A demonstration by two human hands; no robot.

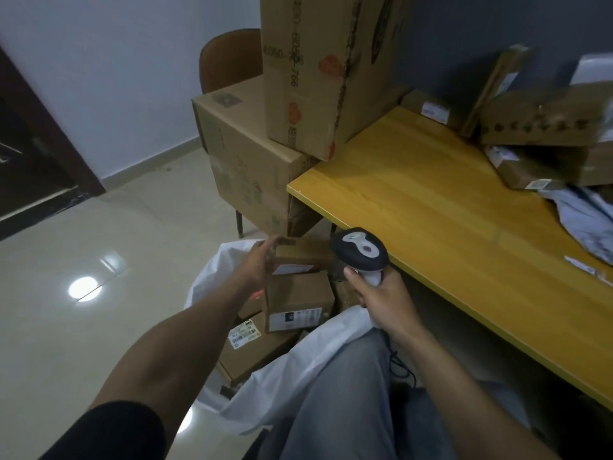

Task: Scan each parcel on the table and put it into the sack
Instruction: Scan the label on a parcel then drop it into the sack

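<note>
Three cardboard parcels at least lay inside the white sack (285,376), which stood open on the floor (99,327) between the person's knee and the surface (431,210). The lowest parcel (262,356) showed a white label facing up. The middle parcel (298,298) rested on it, with its label on the near face. The top parcel (303,255) sat at the far side of the sack mouth, long axis running roughly left to right, label towards the camera.

The left hand (257,263) was against the left end of the top parcel, fingers (273,242) extended along its far edge. Blur prevented telling whether they gripped it. A red spot (257,295) of light fell on the left wrist.

The right hand (381,295) was wrapped round the handle of the scanner (360,250), thumb up along the grip. The scanner head pointed left towards the sack. A dark cable (403,361) hung from the handle.

More boxes (547,127) and a grey mailer bag (583,224) were piled at the far right of the surface. Two large cartons (252,154) were stacked at its left end, in front of a chair (229,58).
</note>
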